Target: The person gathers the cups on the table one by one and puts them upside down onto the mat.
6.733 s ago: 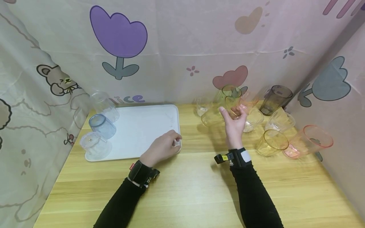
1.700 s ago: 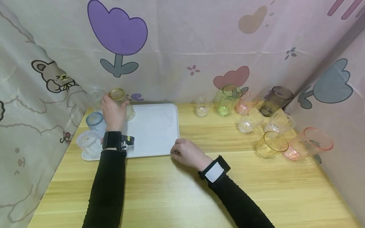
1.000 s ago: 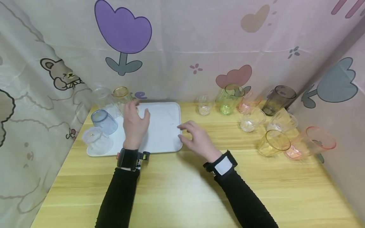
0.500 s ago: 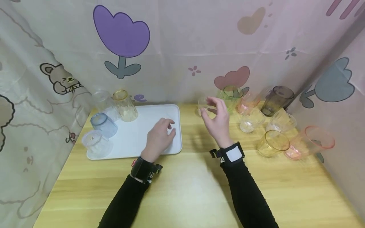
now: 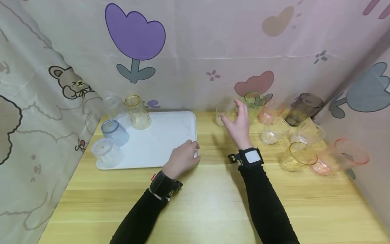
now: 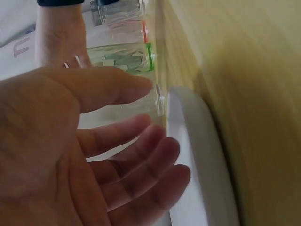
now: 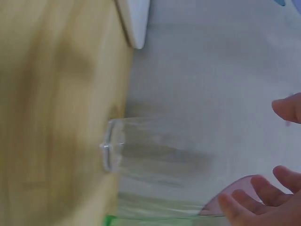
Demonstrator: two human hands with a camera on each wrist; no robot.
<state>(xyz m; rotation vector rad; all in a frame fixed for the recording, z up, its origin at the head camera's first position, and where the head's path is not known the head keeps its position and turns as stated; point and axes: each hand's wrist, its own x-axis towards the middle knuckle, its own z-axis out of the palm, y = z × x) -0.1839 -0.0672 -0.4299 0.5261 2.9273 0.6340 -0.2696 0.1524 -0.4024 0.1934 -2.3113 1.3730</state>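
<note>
Left hand point(image 5: 181, 156) loose and bare; right hand point(image 5: 240, 126) spread wide near the clear glass point(image 5: 220, 113).
The left sits at the tray's point(image 5: 164, 128) four o'clock corner; contact is hard to tell. Farther off, the right, clearly the nearer hand, holds nothing; the glass stands apart at its ten o'clock, long axis vertical, the green glass point(image 5: 256, 105) at one.

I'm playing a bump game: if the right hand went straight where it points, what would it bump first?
Probably the small clear glass, which stands ahead of the right hand, beside the green glass. Depth is hard to judge, so the hand might pass above.
</note>
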